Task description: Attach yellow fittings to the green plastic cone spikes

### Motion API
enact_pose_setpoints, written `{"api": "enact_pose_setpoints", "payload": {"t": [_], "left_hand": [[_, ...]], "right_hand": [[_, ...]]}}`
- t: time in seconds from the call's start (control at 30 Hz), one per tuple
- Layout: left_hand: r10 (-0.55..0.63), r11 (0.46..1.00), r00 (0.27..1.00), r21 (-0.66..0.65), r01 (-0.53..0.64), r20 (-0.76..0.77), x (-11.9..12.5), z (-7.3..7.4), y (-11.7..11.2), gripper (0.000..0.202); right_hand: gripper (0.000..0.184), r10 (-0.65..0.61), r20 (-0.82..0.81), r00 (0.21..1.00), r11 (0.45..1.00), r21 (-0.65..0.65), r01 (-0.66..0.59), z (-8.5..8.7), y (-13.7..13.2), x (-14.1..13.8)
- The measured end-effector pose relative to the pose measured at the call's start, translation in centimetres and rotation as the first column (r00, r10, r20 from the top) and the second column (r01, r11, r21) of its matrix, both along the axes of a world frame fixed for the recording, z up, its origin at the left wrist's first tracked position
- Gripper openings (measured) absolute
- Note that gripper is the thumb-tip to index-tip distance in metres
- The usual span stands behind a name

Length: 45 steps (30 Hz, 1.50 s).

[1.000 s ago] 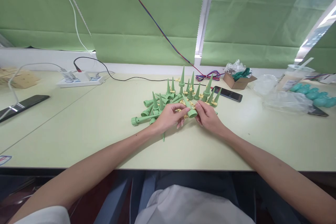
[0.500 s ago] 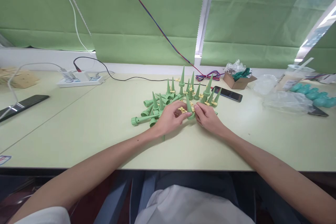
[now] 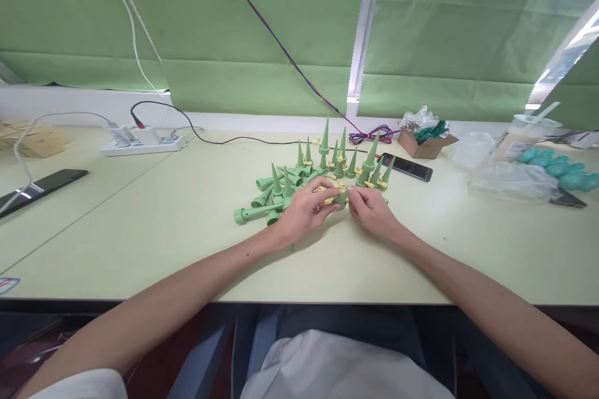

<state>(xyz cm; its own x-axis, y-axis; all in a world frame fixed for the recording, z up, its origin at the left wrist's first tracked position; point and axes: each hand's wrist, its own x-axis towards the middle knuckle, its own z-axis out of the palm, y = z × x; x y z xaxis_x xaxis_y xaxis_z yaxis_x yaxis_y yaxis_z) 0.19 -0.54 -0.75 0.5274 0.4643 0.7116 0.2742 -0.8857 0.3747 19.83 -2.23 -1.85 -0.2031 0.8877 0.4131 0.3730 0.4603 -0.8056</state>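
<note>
A heap of green plastic cone spikes [image 3: 299, 177] lies on the pale table [image 3: 163, 224], some standing upright, some on their sides, with small yellow parts among them. My left hand [image 3: 306, 212] and my right hand [image 3: 372, 209] meet just in front of the heap. Both pinch one green cone [image 3: 341, 197] between their fingertips, its tip largely hidden by the fingers. Several upright cones [image 3: 369, 162] stand right behind my right hand.
A black phone [image 3: 406, 167] lies right of the heap, a cardboard box [image 3: 425, 144] with plastic bags behind it. Clear bags and teal parts [image 3: 556, 168] sit far right. A white power strip [image 3: 140, 140] with cables and another dark phone [image 3: 40, 188] lie left.
The cone held between my hands stood upright half a second ago; now it is tipped down and mostly covered by my fingers. My hands have drawn slightly closer together.
</note>
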Motion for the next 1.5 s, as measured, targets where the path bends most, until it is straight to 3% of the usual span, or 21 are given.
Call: {"api": "enact_pose_setpoints", "payload": {"t": [0.17,0.37,0.53,0.63,0.77,0.87,1.33,1.5], "left_hand": [[0.041,0.999,0.999,0.008,-0.041,-0.011,0.1,0.0,-0.1,0.015],[0.127,0.98,0.992,-0.155,-0.121,0.027,0.4,0.5,-0.7,0.023],[0.181,0.885,0.981,-0.447,-0.131,0.071,0.6,1.3,-1.1,0.022],[0.137,0.813,0.988,-0.578,-0.069,0.075,0.6,1.6,-1.1,0.037],[0.079,0.715,0.996,-0.699,-0.028,0.041,0.7,1.7,-1.0,0.049],[0.07,0.678,0.997,-0.735,-0.024,0.032,0.6,1.8,-1.0,0.05],[0.106,0.732,0.994,-0.678,-0.073,0.007,0.6,1.9,-1.3,0.034],[0.112,0.8,0.994,-0.593,-0.098,-0.013,0.6,1.6,-1.2,0.035]], "right_hand": [[0.053,-0.004,-0.026,1.0,1.0,0.004,0.004,0.0,0.0,-0.2],[0.05,-0.023,-0.075,0.997,1.0,0.001,0.023,0.3,-0.3,-0.3],[0.047,-0.067,-0.164,0.984,0.998,0.004,0.068,0.2,-0.1,-0.4],[0.046,-0.058,-0.184,0.981,0.998,0.012,0.062,0.2,-0.1,-0.4],[0.045,-0.023,-0.141,0.99,0.999,0.043,0.03,0.4,-0.2,-0.2],[0.046,-0.006,-0.097,0.995,0.998,0.066,0.013,0.4,-0.3,-0.1],[0.046,0.017,-0.068,0.998,0.999,0.043,-0.015,0.5,-0.4,0.0],[0.051,0.039,-0.094,0.995,0.999,0.026,-0.037,0.4,-0.3,-0.1]]}}
